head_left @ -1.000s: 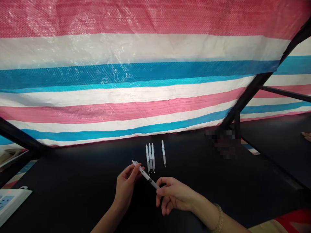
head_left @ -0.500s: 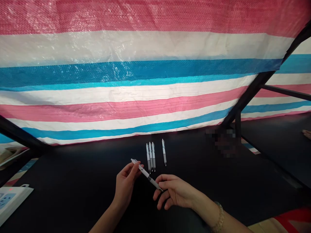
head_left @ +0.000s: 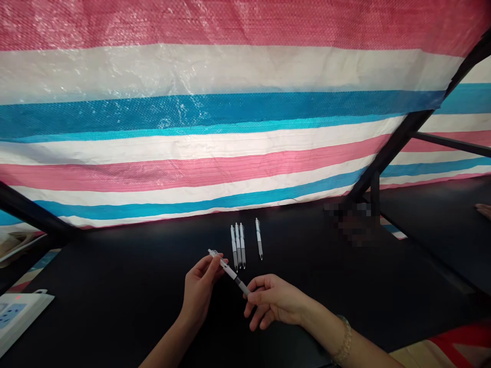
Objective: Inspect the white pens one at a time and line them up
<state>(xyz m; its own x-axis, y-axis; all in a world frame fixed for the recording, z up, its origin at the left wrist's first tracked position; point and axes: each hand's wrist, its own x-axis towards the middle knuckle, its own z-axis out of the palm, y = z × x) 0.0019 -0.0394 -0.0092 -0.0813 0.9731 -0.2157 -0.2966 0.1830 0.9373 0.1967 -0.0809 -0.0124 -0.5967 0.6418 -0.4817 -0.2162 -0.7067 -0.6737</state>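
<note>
My left hand point(head_left: 198, 291) pinches the clip end of a white and grey click pen point(head_left: 230, 272) between thumb and fingers. The pen slants down to the right, with a dark band showing between its white barrel and grey grip. At the lower end, my right hand point(head_left: 278, 301) closes its thumb and index finger on the grip; the other fingers curl loosely and the tip is hidden. Just beyond the hands, three similar pens point(head_left: 238, 245) lie side by side on the black table point(head_left: 126, 286). Another pen point(head_left: 259, 239) lies apart to their right.
A white power strip point(head_left: 28, 319) with a red light sits at the left edge. Striped sheeting point(head_left: 215, 112) hangs behind the table, between black frame bars point(head_left: 387, 153). Another person's hand point(head_left: 484, 210) shows at the far right. One patch near the right bar is pixelated.
My right thumb and index finger have closed over the pen's tip end, which showed before. My left hand keeps its hold, and the lying pens have not moved.
</note>
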